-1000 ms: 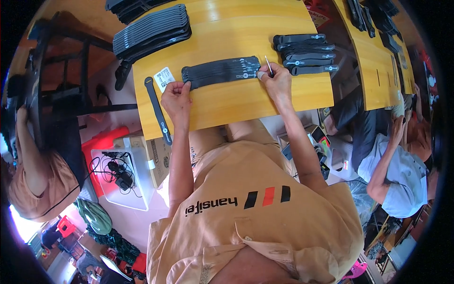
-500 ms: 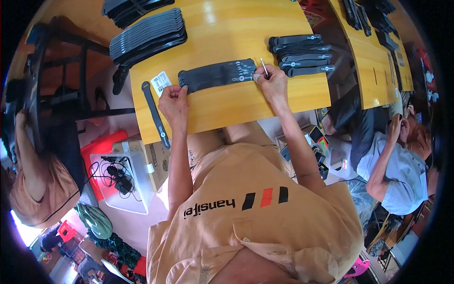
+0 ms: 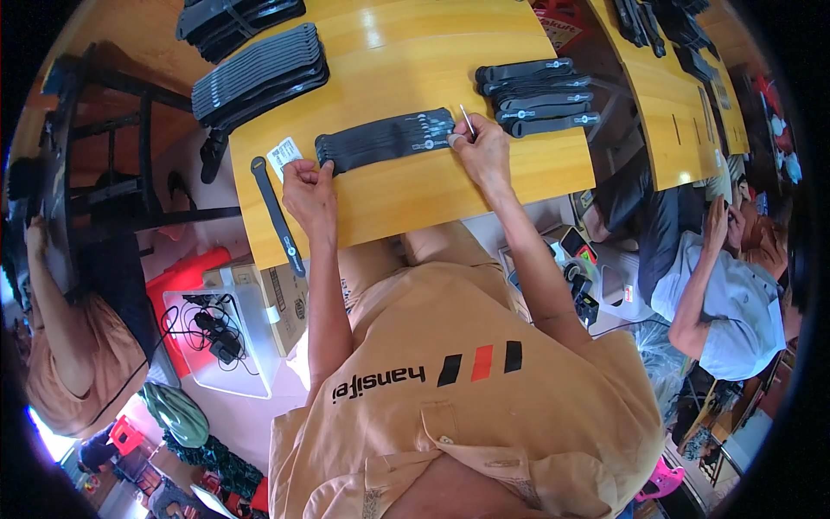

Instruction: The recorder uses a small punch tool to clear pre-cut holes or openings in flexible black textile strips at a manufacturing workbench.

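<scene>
A fanned row of black straps (image 3: 380, 143) with pale printed marks at the right end lies across the yellow wooden table. My left hand (image 3: 309, 197) is at the row's left end, fingers curled and thumb against the strap edge. Beside those fingers is a white printed label (image 3: 283, 154). My right hand (image 3: 484, 157) is closed around a slim pen-like tool (image 3: 468, 119) that points up and away, its fingertips at the row's right end. One single black strap (image 3: 277, 214) with a slotted round end lies left of my left hand.
Stacked black straps (image 3: 259, 76) lie at the table's far left, another bundle (image 3: 233, 24) behind them. More straps (image 3: 538, 97) are piled to the right. Below the table's left side stands a clear plastic bin (image 3: 226, 342) with black cables. People sit on both sides.
The whole view has shifted slightly, moving the table a little left. Both hands stay at the two ends of the strap row; the pen-like tool remains in my right hand.
</scene>
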Available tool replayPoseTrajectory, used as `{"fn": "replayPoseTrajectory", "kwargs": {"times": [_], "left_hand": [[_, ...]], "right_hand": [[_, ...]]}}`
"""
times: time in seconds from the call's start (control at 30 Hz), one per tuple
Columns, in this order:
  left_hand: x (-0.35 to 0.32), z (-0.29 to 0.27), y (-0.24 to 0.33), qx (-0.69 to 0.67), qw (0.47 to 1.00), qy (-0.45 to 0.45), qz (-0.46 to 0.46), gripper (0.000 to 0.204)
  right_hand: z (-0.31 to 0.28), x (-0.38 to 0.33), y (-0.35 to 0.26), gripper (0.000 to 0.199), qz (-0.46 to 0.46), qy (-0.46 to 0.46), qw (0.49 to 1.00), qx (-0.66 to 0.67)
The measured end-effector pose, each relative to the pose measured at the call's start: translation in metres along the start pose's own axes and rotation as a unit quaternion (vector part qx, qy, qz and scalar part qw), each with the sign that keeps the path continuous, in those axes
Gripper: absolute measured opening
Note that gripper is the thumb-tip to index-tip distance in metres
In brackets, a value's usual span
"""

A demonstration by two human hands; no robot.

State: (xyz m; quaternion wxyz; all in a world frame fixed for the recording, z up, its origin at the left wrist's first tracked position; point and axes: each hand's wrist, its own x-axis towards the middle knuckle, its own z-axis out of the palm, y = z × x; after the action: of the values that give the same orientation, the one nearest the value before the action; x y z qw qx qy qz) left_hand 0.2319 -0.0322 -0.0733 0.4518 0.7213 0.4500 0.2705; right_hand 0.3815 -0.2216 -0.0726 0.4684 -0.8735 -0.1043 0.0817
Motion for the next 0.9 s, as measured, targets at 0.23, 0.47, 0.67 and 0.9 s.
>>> {"fn": "replayPoseTrajectory", "kwargs": {"times": [0.23, 0.47, 0.67, 0.9], "left_hand": [[0.008, -0.002, -0.008, 0.016, 1.000, -0.008, -0.002, 0.024], [0.010, -0.010, -0.006, -0.062, 0.997, -0.032, -0.043, 0.016], [0.009, -0.019, 0.002, 0.048, 0.972, 0.048, 0.224, 0.030], [-0.019, 0.048, 0.025, 0.316, 0.837, -0.099, 0.436, 0.065]], "right_hand": [[-0.006, 0.007, 0.001, 0.006, -0.002, -0.027, 1.000, 0.004], [-0.008, 0.010, 0.009, 0.005, -0.025, -0.028, 0.999, 0.011], [-0.024, 0.005, -0.026, 0.011, -0.091, 0.017, 0.991, -0.096], [0.045, 0.029, -0.041, 0.011, -0.274, 0.127, 0.917, -0.262]]}}
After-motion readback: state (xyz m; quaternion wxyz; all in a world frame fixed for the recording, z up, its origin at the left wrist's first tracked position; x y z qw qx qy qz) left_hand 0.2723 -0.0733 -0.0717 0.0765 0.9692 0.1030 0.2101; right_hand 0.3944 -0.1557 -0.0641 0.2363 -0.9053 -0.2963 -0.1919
